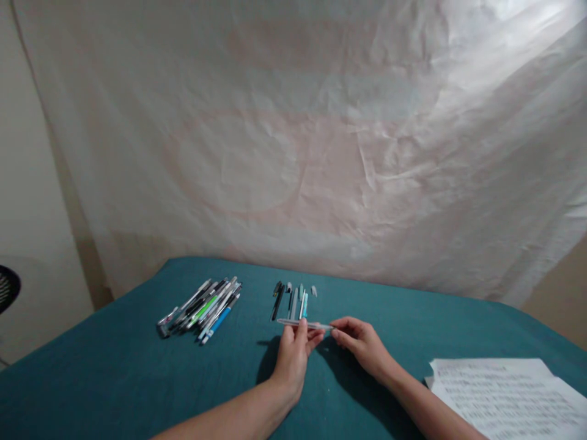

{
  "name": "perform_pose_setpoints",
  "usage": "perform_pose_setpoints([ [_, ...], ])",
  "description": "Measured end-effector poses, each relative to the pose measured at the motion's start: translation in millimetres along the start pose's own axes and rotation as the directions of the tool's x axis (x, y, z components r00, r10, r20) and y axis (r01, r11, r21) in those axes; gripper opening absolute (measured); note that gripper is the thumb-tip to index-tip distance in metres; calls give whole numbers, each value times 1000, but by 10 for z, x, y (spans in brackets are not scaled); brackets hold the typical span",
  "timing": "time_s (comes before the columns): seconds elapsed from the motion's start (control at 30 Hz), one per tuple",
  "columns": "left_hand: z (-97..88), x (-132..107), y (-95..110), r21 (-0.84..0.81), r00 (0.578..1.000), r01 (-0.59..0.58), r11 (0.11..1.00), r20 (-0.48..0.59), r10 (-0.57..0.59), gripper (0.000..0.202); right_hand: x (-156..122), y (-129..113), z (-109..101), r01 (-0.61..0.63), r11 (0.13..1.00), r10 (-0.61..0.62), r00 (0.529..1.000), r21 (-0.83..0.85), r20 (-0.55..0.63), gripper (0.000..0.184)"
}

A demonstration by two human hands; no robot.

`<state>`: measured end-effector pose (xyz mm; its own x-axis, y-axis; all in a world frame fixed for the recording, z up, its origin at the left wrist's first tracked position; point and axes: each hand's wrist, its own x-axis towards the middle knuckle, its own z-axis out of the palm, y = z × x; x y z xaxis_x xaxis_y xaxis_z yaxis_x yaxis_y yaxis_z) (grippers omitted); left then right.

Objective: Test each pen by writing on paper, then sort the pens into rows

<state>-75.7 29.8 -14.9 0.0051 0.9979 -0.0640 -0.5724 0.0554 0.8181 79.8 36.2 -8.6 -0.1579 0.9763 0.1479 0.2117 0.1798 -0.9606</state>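
My left hand (292,357) and my right hand (364,345) hold one clear, pale pen (303,324) between them, level above the teal tablecloth (114,379). The left fingers pinch its middle; the right fingertips pinch its right tip. Just beyond the pen lie a few separate pens and small caps (292,298) in a short row. Further left sits a heap of several pens (202,308), among them a green one and a blue one.
Printed paper sheets (504,394) lie at the right front of the table. A creased white sheet (321,140) hangs behind the table as a backdrop. A dark round object (7,287) shows at the left edge.
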Motion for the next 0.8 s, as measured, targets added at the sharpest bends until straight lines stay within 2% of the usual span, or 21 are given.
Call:
perform_pose_setpoints([
  [0.13,16,-10,21,-11,1000,15,1000,-21,-15,19,-3,-5,7,-32,999,31,999,41,29,39],
  [0.27,23,-15,31,-13,999,31,999,-17,-31,18,-10,-16,10,-32,999,31,997,9,69,39],
  [0.47,37,-21,56,-22,999,39,999,-20,-40,17,-6,-47,8,-38,999,38,999,11,32,39],
  [0.67,41,-37,63,-22,999,35,999,-16,-36,16,0,-47,0,-69,998,69,996,8,59,43],
  [0.8,24,-26,42,-53,999,35,998,-10,-36,15,2,-26,-9,-22,1000,22,1000,15,12,37],
])
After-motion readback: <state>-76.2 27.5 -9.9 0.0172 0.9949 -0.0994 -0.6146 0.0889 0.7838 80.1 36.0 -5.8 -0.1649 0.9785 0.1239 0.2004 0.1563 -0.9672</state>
